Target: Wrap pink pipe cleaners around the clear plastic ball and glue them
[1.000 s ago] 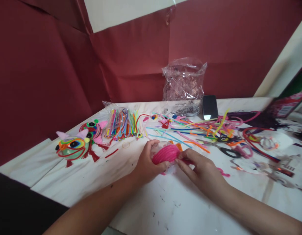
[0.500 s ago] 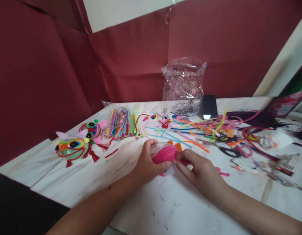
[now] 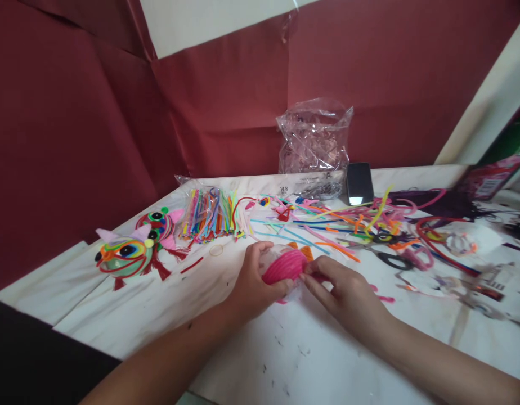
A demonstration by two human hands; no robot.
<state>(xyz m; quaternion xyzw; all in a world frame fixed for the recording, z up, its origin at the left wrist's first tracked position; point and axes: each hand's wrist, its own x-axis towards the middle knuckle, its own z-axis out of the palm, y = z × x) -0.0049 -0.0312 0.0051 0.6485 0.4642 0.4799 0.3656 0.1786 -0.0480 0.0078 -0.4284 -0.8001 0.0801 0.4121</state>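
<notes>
My left hand is wrapped round a clear ball whose near side is covered with rows of pink pipe cleaner. Two orange pieces stick up from the far side of the ball. At the ball's right edge, my right hand has thumb and forefinger pinched together on the pink pipe cleaner; its tip is mostly hidden by the fingers. Pink curled bits lie on the table just beyond my right hand.
Two decorated animal-head balls with tassels stand at left, near a bagged bundle of pipe cleaners. Scissors lie among loose pipe cleaners at right. Behind are a phone and a clear bag. A glue gun lies far right.
Both hands keep their hold on the ball and the pink pipe cleaner, with hardly any movement. The view has shifted very slightly.
</notes>
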